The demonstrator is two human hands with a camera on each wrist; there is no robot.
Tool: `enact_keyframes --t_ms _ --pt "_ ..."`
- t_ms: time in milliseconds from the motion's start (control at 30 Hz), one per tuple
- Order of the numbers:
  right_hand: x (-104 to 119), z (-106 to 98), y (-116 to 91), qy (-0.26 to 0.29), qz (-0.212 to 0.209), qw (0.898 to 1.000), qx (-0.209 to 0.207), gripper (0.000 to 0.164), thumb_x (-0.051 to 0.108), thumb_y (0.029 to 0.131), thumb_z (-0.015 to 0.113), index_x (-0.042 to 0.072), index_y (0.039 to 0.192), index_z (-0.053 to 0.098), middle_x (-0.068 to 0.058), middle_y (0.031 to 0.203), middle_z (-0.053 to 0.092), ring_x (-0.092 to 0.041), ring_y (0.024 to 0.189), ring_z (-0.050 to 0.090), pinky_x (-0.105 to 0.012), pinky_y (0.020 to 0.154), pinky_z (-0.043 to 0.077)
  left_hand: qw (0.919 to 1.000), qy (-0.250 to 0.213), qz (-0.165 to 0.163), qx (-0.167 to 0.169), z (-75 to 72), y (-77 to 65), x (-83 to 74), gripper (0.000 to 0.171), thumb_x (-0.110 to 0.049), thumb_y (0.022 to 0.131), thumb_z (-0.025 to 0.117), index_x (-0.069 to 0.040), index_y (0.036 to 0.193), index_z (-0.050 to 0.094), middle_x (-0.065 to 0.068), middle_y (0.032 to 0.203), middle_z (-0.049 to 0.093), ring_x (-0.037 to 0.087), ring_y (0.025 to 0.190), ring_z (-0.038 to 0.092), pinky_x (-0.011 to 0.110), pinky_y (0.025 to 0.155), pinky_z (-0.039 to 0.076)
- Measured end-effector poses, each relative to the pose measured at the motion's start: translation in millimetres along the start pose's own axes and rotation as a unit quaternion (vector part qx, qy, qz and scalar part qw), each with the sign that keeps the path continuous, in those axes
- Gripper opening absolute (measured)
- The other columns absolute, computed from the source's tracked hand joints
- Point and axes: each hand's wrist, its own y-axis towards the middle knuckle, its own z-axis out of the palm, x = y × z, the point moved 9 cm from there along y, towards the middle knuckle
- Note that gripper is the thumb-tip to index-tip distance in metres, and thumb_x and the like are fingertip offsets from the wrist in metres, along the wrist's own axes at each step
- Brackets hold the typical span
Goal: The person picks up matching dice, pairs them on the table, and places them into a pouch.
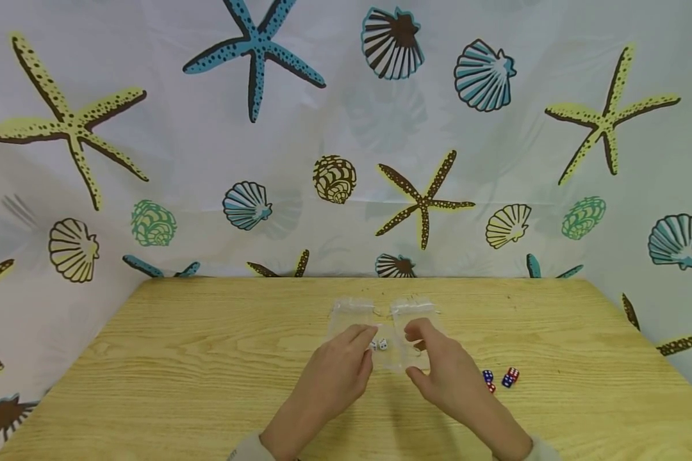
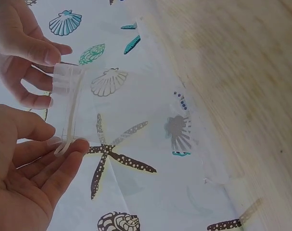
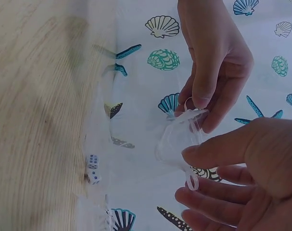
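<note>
A clear drawstring bag point(image 3: 172, 144) with a white ribbon is held up between my hands. My left hand point(image 1: 337, 362) pinches one end of its mouth, seen most plainly in the left wrist view. My right hand point(image 1: 446, 365) is at the other end, thumb at the bag's rim and fingers loosely bent, with a gap between thumb and fingers in the head view. A ribbon loop point(image 3: 192, 182) hangs near those fingers. White dice point(image 1: 382, 344) lie beyond the hands; whether a bag is under or around them I cannot tell.
Two more clear bags, one on the left point(image 1: 352, 310) and one on the right point(image 1: 412, 307), lie flat on the wooden table point(image 1: 207, 346). Several red and blue dice point(image 1: 510, 378) sit right of my right hand. A shell-and-starfish cloth point(image 1: 323, 128) hangs behind and at both sides.
</note>
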Motion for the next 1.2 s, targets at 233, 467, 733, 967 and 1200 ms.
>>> enact_keyframes --t_ms 233,467,733,967,1200 --pt "-7 -1 3 0.027 0.014 0.999 -0.015 0.040 -0.009 0.076 0.071 0.007 0.108 0.055 -0.008 0.092 0.066 -0.019 0.077 0.067 -0.026 0.066 0.055 0.9999 0.001 -0.006 0.010 0.1 0.7 1.3 0.032 -0.002 0.088 0.063 -0.001 0.119 0.063 0.010 0.112 0.066 0.022 0.095 0.067 0.031 0.075 0.056" --pt "-18 3 4 0.032 0.043 0.998 -0.026 0.024 -0.007 0.078 0.069 0.007 0.096 0.060 -0.001 0.076 0.063 -0.011 0.065 0.062 -0.019 0.058 0.050 0.9999 0.010 0.013 -0.004 -3.9 -0.1 -1.4 0.032 0.006 0.085 0.063 0.000 0.117 0.065 0.010 0.109 0.067 0.022 0.092 0.068 0.029 0.073 0.056" --pt "-20 0 5 0.017 0.039 0.998 -0.050 0.018 -0.007 0.077 0.069 0.008 0.085 0.063 0.003 0.069 0.061 -0.008 0.060 0.060 -0.017 0.055 0.048 0.9996 -0.006 -0.004 -0.027 -5.4 -1.2 8.2 0.041 0.012 0.083 0.061 -0.004 0.121 0.063 0.010 0.100 0.068 0.022 0.079 0.068 0.027 0.065 0.055" --pt "-22 -2 6 0.015 0.049 0.997 -0.051 0.017 -0.007 0.077 0.068 0.008 0.082 0.065 0.003 0.069 0.062 -0.006 0.061 0.058 -0.018 0.055 0.048 0.9987 -0.007 -0.029 -0.042 -6.0 -1.6 16.2 0.044 0.011 0.083 0.062 -0.005 0.124 0.061 0.009 0.093 0.068 0.020 0.072 0.067 0.025 0.060 0.054" --pt "-22 -5 5 0.003 0.038 0.997 -0.060 0.016 -0.008 0.078 0.066 0.007 0.082 0.067 0.002 0.071 0.062 -0.006 0.061 0.056 -0.017 0.055 0.048 0.9968 -0.004 -0.070 -0.039 -6.4 -0.5 25.9 0.026 0.009 0.081 0.064 -0.001 0.104 0.069 0.009 0.088 0.069 0.018 0.075 0.068 0.024 0.062 0.055"
